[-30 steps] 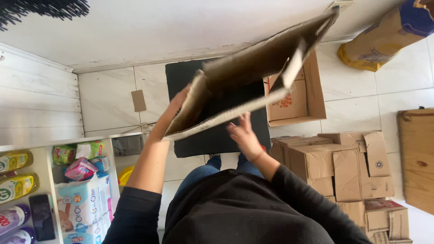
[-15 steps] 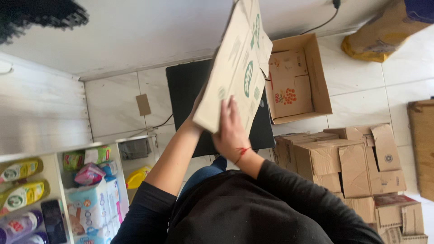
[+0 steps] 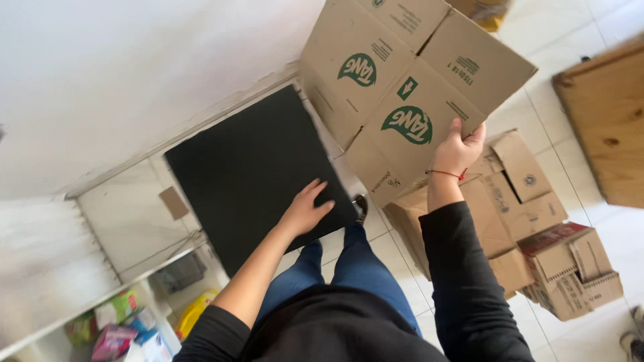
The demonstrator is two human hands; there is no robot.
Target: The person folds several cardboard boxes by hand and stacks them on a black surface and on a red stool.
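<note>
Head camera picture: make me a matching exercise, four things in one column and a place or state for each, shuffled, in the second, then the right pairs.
Column one:
1. brown cardboard box with green logos
2. flat black square board
3. pile of small brown cardboard boxes
4. light wooden panel

Column two:
A. at the picture's right edge
B. under the left hand
C. on the tiled floor, below the raised box
D. held up by the right hand

Pairs: 1-D, 2-B, 3-C, 4-A

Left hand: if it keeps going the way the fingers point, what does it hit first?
The left hand points up-right over the black panel; next in line is likely the cardboard box in the right hand, though depth is unclear.
</note>
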